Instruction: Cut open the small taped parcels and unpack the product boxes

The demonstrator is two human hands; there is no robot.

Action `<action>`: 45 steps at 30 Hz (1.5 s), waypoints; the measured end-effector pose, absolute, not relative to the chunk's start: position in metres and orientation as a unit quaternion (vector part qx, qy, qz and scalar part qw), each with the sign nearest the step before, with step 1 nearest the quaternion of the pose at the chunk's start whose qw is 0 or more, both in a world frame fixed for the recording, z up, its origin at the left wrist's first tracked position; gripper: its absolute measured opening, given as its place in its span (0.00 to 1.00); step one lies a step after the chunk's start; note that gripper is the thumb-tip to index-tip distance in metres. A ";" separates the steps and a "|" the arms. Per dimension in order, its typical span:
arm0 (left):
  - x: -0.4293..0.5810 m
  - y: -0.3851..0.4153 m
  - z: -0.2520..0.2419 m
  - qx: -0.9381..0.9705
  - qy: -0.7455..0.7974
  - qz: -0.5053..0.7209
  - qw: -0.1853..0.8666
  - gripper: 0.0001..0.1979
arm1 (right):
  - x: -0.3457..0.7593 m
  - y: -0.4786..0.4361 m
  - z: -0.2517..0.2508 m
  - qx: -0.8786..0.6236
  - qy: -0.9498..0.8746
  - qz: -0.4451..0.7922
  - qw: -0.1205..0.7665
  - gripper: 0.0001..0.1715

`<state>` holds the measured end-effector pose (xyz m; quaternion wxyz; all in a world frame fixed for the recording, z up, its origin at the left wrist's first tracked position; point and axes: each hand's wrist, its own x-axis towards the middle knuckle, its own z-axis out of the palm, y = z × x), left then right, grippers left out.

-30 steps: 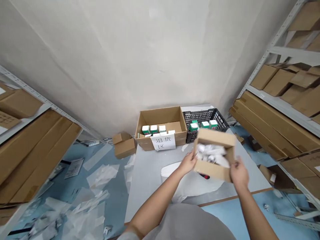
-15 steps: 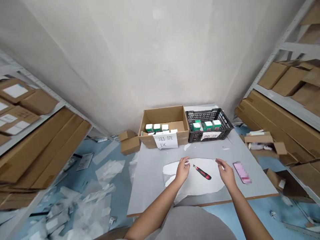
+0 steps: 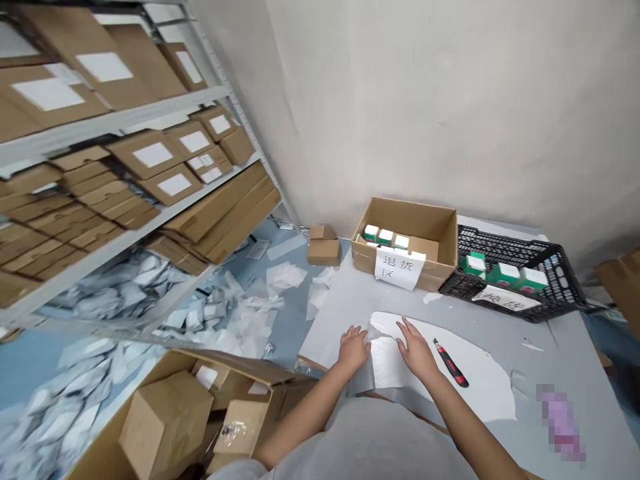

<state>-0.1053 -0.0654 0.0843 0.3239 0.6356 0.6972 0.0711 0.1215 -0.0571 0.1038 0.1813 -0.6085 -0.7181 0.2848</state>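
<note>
A white sheet (image 3: 480, 373) with uneven, rounded edges lies flat on the grey table. My left hand (image 3: 354, 348) is at the table's left front part, beside the sheet's left end and some clear film, its fingers apart. Over the left part of the sheet, my right hand (image 3: 416, 350) has its fingers stretched out and grips nothing. Just right of that hand, a red and black utility knife (image 3: 451, 363) rests on the sheet with its blade end pointing away from me.
Behind the sheet stand a cardboard box (image 3: 443, 267) and a black crate (image 3: 570, 280), both holding small green-and-white boxes. A blurred pink phone (image 3: 563, 420) lies at right. On the left are loaded shelves (image 3: 100, 243), a large open carton (image 3: 277, 373) and floor litter.
My view has swung left, bringing the shelves and large carton into sight. Both hands have shifted to the sheet's left end and come closer together. The knife still lies on the sheet.
</note>
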 end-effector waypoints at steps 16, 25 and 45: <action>-0.246 -0.281 0.089 0.233 0.952 0.089 0.177 0.27 | -0.070 -0.097 0.069 -0.220 -0.923 0.315 -0.001 0.31; -0.309 -0.421 0.070 0.017 0.980 0.120 0.156 0.29 | -0.209 -0.185 0.086 -0.049 -0.955 0.287 -0.047 0.30; -0.474 -0.584 -0.116 -0.195 0.901 0.136 0.363 0.46 | -0.462 -0.390 -0.085 -0.166 -0.907 0.266 -0.280 0.49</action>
